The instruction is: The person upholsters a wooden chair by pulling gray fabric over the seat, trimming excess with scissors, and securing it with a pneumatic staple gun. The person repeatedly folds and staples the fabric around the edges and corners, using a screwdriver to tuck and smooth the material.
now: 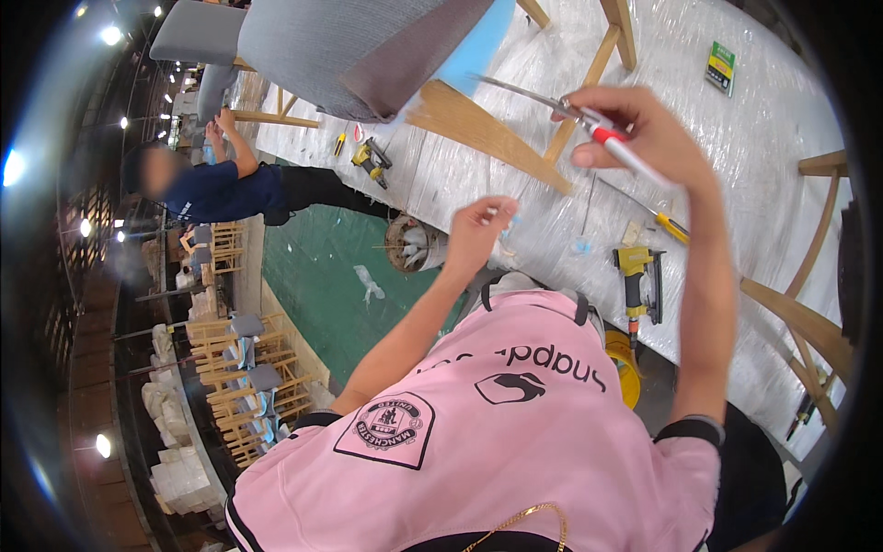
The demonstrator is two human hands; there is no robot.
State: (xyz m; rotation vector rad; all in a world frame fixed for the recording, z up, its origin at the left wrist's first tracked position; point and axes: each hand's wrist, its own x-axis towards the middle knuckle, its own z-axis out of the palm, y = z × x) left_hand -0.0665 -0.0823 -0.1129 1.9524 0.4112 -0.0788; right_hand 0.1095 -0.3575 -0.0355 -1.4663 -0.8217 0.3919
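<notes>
Holding scissors beside an upholstered chair

Gripping the red-and-white handles of a pair of scissors [605, 135], the right hand [635, 133] is raised over the table [782, 138], which is covered in clear, wrinkled plastic film. The blades point left, toward the grey chair [313, 55], their tips by its light blue lining [474, 51]; whether they touch it, I cannot tell. A dark cloth flap [405, 69] lies beside that lining, and a tapered wooden leg [487, 124] slants toward the wearer.

Lower down, near the table's edge, the left hand [483, 230] has its fingers curled and its thumb close to the forefinger; I cannot tell whether it pinches anything.

To the right on the film are a yellow-handled screwdriver [673, 227] and a yellow-and-black staple gun [635, 271], with a green-and-yellow packet [721, 68] farther off. A second yellow power tool [370, 161] rests below the grey chair. Beyond a round bucket [413, 244], a co-worker in dark clothes [225, 191] reaches to another chair. Wooden chair frames [244, 368] stand beside the green floor [313, 267].
</notes>
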